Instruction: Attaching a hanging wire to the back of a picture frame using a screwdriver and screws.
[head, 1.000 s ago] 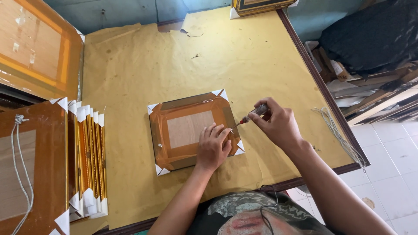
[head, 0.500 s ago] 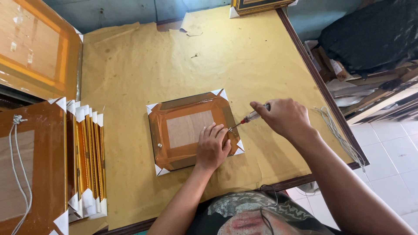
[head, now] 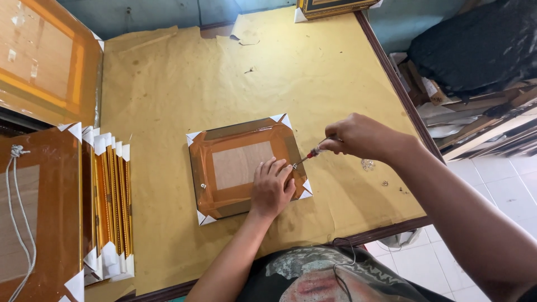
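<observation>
Brown wrapped frame (head: 241, 166), white corners

Left hand (head: 272, 189) covers part of the frame (head: 243, 166). Screwdriver (head: 309, 155) handle hidden inside right hand (head: 361, 137); its tip too small to resolve.

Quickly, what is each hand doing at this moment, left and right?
Left hand: open, pressed flat on the back of the picture frame, holding nothing.
Right hand: closed on a screwdriver, tip at the frame's right side.
</observation>
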